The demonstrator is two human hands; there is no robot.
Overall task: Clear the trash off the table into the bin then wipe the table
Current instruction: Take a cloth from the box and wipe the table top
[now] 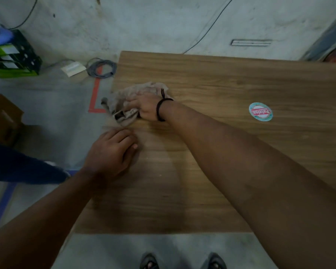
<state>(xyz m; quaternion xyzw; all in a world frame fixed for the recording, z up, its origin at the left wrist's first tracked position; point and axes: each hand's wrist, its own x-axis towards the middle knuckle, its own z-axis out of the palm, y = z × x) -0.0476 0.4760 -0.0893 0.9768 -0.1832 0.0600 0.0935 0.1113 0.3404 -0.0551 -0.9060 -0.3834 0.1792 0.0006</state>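
A crumpled beige cloth (128,98) lies at the left edge of the wooden table (221,152), partly hanging over it. My right hand (145,107), with a black band at the wrist, presses down on the cloth and grips it. My left hand (113,152) rests flat on the table's left edge just nearer to me, fingers together, holding nothing. A round teal and red sticker or lid (260,111) lies on the table to the right.
On the floor to the left are a green and black crate (16,57), a coiled grey cable (101,68), a small beige box (73,68) and red tape marks (95,94). A brown cardboard box (2,117) sits at far left. My feet (182,262) show below the table's near edge.
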